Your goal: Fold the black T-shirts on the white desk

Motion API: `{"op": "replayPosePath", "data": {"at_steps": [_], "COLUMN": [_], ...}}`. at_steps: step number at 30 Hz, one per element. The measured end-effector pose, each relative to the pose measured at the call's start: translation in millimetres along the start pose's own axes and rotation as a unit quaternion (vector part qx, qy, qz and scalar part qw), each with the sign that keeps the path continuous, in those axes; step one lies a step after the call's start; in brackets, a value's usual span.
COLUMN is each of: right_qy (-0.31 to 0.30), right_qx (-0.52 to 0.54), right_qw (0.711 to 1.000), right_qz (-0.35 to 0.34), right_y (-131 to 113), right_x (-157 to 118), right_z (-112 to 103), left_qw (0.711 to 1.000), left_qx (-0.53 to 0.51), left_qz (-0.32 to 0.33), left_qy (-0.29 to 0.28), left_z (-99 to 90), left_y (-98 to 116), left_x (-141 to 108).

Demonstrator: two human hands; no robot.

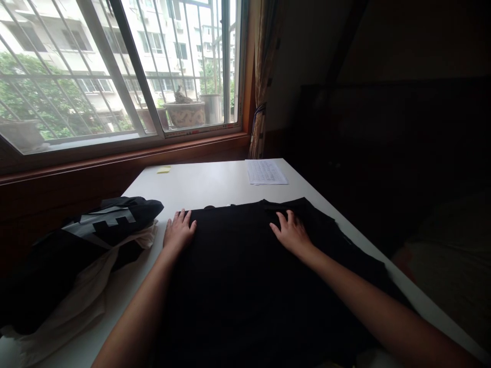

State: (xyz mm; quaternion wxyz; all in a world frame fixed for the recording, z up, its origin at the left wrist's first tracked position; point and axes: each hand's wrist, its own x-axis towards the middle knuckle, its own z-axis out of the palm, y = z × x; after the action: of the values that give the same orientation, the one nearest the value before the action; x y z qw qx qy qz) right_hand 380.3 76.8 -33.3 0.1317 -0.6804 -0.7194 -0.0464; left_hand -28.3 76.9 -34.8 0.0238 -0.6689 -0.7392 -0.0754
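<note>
A black garment [230, 266] lies spread over the white table [207, 184], its far edge running roughly straight between my hands. My left hand [180, 230] rests at its far left corner, fingers spread and pointing away from me. Near the far right part, by a small fold, my right hand [291, 231] lies on the cloth with its fingers apart and slightly bent. Neither hand grips anything. Some small dark and light things show just past the garment's far edge, too hidden to name.
To the left is a heap of black and beige clothes [88, 276]. Printed papers [266, 171] and a yellow note [163, 169] lie at the table's far end. Behind stand a barred window [161, 66] and a curtain [263, 76].
</note>
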Motion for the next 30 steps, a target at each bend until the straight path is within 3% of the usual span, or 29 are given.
{"op": "replayPosePath", "data": {"at_steps": [3,9,13,16,23,30], "right_qy": [0.055,0.041,0.106,0.137,0.030,0.084], "right_qx": [0.021,0.065,0.050,0.027,-0.001,0.017], "right_qw": [0.998,0.995,0.991,0.988,0.992,0.990], "right_qz": [-0.024,-0.059,-0.064,-0.061,-0.121,-0.116], "right_y": [11.3,14.1,15.4,29.2,62.7,63.7], "right_x": [1.8,0.8,4.6,23.4,77.2,92.3], "right_z": [3.5,-1.2,-8.1,-10.2,-6.8,-22.7], "left_qw": [1.000,1.000,1.000,1.000,1.000,1.000], "left_qx": [-0.002,0.000,0.000,0.001,0.005,0.003], "left_qz": [0.001,-0.003,0.001,0.003,-0.001,0.004], "left_qy": [0.003,0.007,0.010,0.011,0.007,0.011], "left_z": [0.2,0.7,3.0,4.1,-0.9,-2.2], "left_y": [0.2,0.2,-1.2,-1.5,1.8,2.4], "left_x": [0.0,-0.2,0.5,0.6,-2.1,-2.4]}}
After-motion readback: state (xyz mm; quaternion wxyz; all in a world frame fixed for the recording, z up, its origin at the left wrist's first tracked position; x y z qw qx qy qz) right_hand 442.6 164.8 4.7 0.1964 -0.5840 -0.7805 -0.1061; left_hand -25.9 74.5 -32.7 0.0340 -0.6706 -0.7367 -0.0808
